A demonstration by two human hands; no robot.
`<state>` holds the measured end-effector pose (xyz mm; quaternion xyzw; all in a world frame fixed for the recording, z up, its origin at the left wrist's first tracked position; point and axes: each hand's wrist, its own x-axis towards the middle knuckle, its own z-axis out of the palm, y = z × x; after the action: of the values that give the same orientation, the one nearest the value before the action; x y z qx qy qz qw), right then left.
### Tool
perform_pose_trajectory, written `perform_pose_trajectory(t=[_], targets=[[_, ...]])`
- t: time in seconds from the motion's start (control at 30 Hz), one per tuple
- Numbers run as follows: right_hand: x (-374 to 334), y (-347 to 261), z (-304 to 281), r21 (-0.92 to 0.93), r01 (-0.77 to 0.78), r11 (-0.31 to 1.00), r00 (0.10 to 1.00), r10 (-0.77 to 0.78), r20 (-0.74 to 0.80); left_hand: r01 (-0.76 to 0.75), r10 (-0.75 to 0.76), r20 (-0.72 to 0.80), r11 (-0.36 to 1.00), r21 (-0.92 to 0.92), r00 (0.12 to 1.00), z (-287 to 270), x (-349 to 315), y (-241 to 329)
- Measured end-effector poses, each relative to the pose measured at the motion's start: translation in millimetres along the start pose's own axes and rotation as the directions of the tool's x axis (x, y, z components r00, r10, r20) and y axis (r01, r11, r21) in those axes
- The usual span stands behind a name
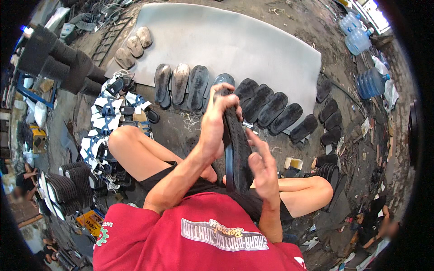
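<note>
A black sandal sole [238, 156] stands nearly upright in front of my chest, its thick dark side edge toward the left. My left hand [216, 119] is closed round its upper end, the fingers bent over the top. Just right of the sole is my right hand [263, 165], slightly smeared, fingers apart and partly bent; whether its fingertips touch the sole I cannot tell. Beyond my hands, several dark soles, among them one sole [197, 86] left of my wrist and another sole [286, 118] to the right, lie in a curved row along a grey sheet [217, 43].
White and blue sandals [106, 110] are heaped beside my left knee. Striped black sandals [74, 180] stand at the lower left. Three pale shoe forms [134, 46] rest at the sheet's left end. Large blue water bottles [359, 40] are at the far right. Scraps litter the ground.
</note>
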<state>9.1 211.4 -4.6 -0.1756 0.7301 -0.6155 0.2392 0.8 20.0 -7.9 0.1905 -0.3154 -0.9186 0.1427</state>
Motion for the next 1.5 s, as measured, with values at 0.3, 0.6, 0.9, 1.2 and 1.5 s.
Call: perform_pose_trajectory(t=[0.3,0.6,0.9,1.2,1.5], targets=[[-20,51,-1,0.832,-0.372,0.412,0.851,0.51,0.128,-0.217,0.212,-0.142,0.976,-0.025,0.967,-16,25,3],[10,55,-82,0.575,0.074,0.815,0.874,0.224,-0.431,0.318,-0.118,0.411,0.829,-0.461,0.904,-37,-33,-3],[-6,10,-162,0.021,0.134,0.991,0.99,-0.133,-0.047,0.918,-0.636,0.707,0.392,-0.049,0.309,-52,-66,-66],[-14,-18,-121,-0.373,0.152,0.915,0.938,-0.252,-0.237,0.884,-0.753,0.549,0.464,0.051,0.363,-46,-71,-95],[-19,-17,-113,-0.341,0.045,0.939,0.937,-0.158,-0.31,0.858,-0.736,0.573,0.503,0.105,0.361,-38,-87,-93]])
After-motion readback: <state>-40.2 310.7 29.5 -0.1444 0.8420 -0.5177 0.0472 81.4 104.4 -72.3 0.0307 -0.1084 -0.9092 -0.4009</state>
